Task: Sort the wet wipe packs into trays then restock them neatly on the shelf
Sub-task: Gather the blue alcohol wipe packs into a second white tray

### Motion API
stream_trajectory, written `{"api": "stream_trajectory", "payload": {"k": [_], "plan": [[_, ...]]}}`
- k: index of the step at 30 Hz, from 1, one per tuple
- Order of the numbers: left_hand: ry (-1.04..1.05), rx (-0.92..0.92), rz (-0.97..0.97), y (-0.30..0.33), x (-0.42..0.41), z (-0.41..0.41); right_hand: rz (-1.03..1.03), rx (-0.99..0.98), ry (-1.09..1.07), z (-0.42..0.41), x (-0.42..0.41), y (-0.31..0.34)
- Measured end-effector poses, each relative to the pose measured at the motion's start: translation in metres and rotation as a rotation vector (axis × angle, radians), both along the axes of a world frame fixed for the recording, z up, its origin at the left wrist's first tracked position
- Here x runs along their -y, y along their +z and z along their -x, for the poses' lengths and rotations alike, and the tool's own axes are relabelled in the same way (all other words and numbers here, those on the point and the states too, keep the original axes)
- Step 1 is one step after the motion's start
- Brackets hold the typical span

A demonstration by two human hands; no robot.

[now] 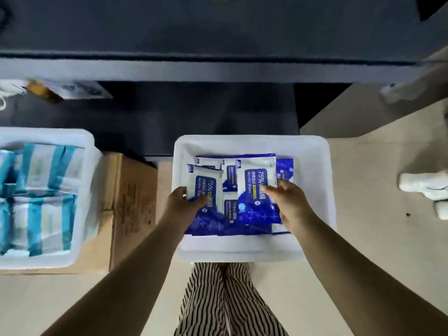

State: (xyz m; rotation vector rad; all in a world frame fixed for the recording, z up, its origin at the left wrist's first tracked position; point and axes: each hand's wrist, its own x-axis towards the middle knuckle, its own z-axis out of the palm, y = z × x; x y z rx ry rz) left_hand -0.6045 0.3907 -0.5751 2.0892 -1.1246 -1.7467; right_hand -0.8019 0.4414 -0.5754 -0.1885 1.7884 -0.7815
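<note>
- The step in hand looks like the sorting or squaring-up of blue-and-white alcohol wipe packs inside the white tray (252, 144), which sits on the floor at the centre of the view, just ahead of the person's striped trousers (213, 299).
- The left hand (186, 202) grips one wipe pack (206, 183) at the tray's 9 o'clock side, thumb on the top face and the other fingers curled beneath its near end.
- The right hand (288, 202) holds a second, larger-looking pack (257, 187) toward 3 o'clock, fingers (268, 189) laid loosely spread on its face with the thumb at the pack's edge; whether it pinches or only presses I cannot tell for sure.
- More packs lie flat beneath these two, overlapping and not yet in tidy rows.
- My judgement: the next move calls for setting both packs down aligned with the others, labels the same way, before the tray goes to the shelf.
- At 9 o'clock a second white tray (82, 141) full of teal-striped packs (41, 195) rests on a cardboard box (131, 197).
- At 12 o'clock stands a dark shelf unit (218, 69), its lower bay mostly in shadow.
- The floor (363, 190) is pale beige; white shoes (426, 185) show at 3 o'clock.
</note>
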Motion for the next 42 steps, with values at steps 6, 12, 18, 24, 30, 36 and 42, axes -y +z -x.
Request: {"api": "stream_trajectory", "payload": {"k": [6, 12, 18, 24, 30, 36, 42], "plan": [[-0.105, 0.15, 0.163, -0.107, 0.028, 0.018, -0.076, -0.102, 0.061, -0.014, 0.032, -0.107], [-0.149, 0.245, 0.208, -0.17, 0.038, 0.029, -0.079, -0.244, 0.115, -0.026, 0.06, -0.168], [-0.23, 0.333, 0.252, -0.166, 0.029, 0.023, -0.03, -0.44, 0.233, -0.037, 0.052, -0.172], [-0.394, 0.302, 0.41, -0.064, 0.031, 0.01, 0.105, -0.507, 0.434, -0.032, 0.049, -0.077], [-0.715, 0.325, 0.756, 0.113, 0.071, 0.002, 0.339, -0.603, 0.82, -0.02, 0.08, 0.119], [-0.608, 0.278, 1.093, 0.308, 0.092, -0.008, 0.587, -0.918, 0.955, -0.013, 0.093, 0.316], [-0.567, 0.403, 1.322, 0.461, 0.075, -0.024, 0.826, -1.194, 0.951, -0.013, 0.082, 0.457]]}}
